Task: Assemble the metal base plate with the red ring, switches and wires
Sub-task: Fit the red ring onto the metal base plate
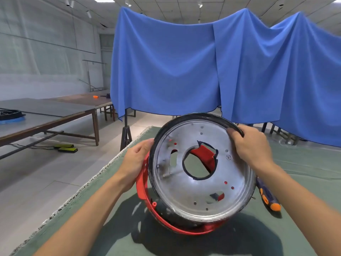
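Both hands held the plate [201, 170] tilted above the bench's [304, 167] middle, left hand [136, 163] gripping its left rim, right hand [251, 145] its top rim; seating should proceed evenly into the ring [144, 183].

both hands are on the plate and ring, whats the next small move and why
Probably lower the metal base plate squarely into the red ring: the plate is tilted up, gripped at its rim by the left hand and right hand, and the ring hangs off its lower left edge.
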`<state>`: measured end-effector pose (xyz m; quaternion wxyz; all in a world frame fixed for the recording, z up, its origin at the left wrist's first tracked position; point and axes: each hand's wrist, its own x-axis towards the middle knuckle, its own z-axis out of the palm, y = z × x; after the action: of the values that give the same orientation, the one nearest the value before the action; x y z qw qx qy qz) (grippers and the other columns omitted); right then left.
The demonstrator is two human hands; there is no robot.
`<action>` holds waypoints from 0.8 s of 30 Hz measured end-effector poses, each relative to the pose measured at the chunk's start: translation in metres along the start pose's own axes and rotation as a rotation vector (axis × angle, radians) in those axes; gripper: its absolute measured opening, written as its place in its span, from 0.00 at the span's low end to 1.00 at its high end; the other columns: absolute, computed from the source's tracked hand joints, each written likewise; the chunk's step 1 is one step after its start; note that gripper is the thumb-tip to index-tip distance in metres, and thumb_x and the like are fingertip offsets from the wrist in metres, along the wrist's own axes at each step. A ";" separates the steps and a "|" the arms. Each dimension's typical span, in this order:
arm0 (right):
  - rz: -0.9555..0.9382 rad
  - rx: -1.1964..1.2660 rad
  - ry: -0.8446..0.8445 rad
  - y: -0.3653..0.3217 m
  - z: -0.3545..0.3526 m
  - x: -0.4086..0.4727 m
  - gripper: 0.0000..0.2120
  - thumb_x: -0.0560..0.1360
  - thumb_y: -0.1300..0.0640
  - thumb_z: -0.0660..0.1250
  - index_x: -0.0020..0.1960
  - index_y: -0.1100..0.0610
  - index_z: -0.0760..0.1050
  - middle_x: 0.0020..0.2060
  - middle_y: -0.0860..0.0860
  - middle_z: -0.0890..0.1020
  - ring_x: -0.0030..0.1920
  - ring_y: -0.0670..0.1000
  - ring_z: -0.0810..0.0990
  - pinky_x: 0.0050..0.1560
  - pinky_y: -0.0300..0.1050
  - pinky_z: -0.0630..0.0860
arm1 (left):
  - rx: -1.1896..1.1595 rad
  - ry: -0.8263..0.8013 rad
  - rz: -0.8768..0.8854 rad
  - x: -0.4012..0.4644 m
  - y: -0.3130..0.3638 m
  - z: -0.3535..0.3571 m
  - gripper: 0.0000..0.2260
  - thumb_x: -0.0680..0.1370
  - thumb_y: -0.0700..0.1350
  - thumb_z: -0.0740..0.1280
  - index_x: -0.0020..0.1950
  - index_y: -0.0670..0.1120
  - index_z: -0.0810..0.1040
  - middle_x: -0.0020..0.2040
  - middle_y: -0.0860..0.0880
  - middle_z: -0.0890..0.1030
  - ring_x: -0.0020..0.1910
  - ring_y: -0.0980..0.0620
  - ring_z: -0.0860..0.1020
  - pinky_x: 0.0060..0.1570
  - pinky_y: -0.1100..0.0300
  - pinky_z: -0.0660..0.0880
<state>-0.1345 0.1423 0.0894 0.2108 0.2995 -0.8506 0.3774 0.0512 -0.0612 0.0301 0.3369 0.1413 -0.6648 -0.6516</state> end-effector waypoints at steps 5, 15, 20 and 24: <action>0.221 0.092 -0.027 0.010 0.011 -0.018 0.14 0.81 0.54 0.55 0.41 0.59 0.71 0.39 0.57 0.76 0.42 0.60 0.72 0.41 0.50 0.66 | -0.083 0.099 -0.015 0.002 0.011 -0.005 0.19 0.72 0.63 0.61 0.48 0.51 0.84 0.47 0.36 0.77 0.43 0.40 0.74 0.51 0.41 0.73; 0.453 0.083 -0.082 0.002 0.037 -0.074 0.08 0.77 0.63 0.52 0.55 0.59 0.64 0.43 0.56 0.75 0.43 0.59 0.72 0.39 0.50 0.64 | -0.137 -0.021 -0.120 0.006 0.010 -0.014 0.24 0.74 0.60 0.61 0.57 0.43 0.81 0.54 0.40 0.83 0.54 0.42 0.81 0.58 0.49 0.75; 0.381 0.041 -0.061 0.001 0.038 -0.083 0.09 0.78 0.63 0.54 0.57 0.61 0.67 0.56 0.57 0.72 0.55 0.59 0.70 0.46 0.50 0.66 | 0.089 -0.097 -0.069 0.005 0.014 -0.017 0.11 0.75 0.51 0.67 0.54 0.47 0.81 0.48 0.45 0.85 0.45 0.48 0.84 0.40 0.61 0.79; 0.354 -0.013 -0.155 0.003 0.030 -0.076 0.12 0.76 0.55 0.59 0.57 0.59 0.67 0.56 0.55 0.74 0.57 0.57 0.70 0.47 0.49 0.66 | 0.175 -0.012 -0.071 0.009 0.016 -0.015 0.12 0.74 0.32 0.65 0.52 0.47 0.80 0.42 0.46 0.85 0.40 0.49 0.84 0.35 0.61 0.78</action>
<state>-0.0851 0.1471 0.0246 0.0771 0.1720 -0.9061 0.3788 0.0580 -0.0766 0.0464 0.2960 0.1899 -0.7158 -0.6033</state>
